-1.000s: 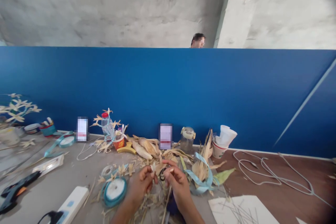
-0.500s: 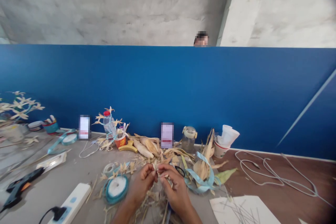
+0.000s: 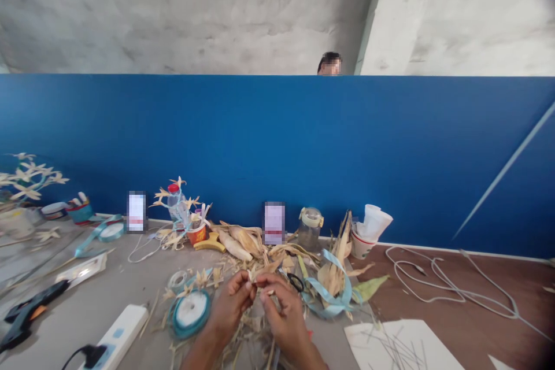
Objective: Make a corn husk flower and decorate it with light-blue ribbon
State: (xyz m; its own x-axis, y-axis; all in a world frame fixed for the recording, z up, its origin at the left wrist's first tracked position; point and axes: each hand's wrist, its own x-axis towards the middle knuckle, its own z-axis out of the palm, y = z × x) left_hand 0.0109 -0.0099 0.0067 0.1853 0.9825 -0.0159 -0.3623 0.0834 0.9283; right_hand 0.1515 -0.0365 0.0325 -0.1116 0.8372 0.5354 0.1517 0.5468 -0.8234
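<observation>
One pale husk piece (image 3: 250, 278) is to the right of the teal ribbon spool (image 3: 191, 310), pinched between the thumb and forefinger of the left hand (image 3: 229, 305). The right hand (image 3: 284, 311) has its fingertips at the piece; whether they clamp it cannot be told. The step appears to be hand-shaping, and the next move calls for a steady left pinch.

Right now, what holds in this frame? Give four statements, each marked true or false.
1. The bare left hand, close to the bare right hand, pinches a small pale piece. True.
2. The round teal ribbon spool lies right of both hands. False: the spool lies left of them.
3. The clear jar with a cream lid stands before the blue partition. True.
4. The white power strip holds no plug. False: a black plug sits in the power strip.
</observation>
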